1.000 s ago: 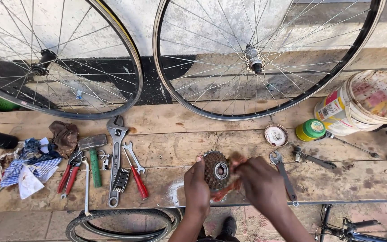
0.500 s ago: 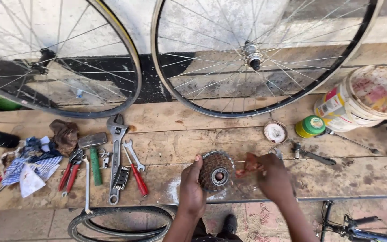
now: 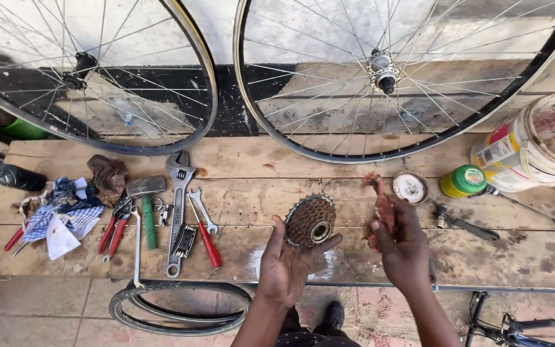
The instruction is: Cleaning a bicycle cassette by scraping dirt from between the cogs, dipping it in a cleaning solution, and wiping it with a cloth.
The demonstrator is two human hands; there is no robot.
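Observation:
My left hand holds a rusty brown bicycle sprocket cluster tilted up on its fingers over a wooden bench. My right hand is closed around a reddish, greasy rag just to the right of the cluster, apart from it. A small round open tin lies beyond the right hand.
Two spoked wheels lean against the wall. Tools lie at left: adjustable wrench, red-handled pliers, hammer, spanners, cloths. A green-lidded jar, a bucket, a tyre below.
My right hand has drawn the rag away from the sprocket cluster to the right. My left hand has tilted the cluster up, its face now showing.

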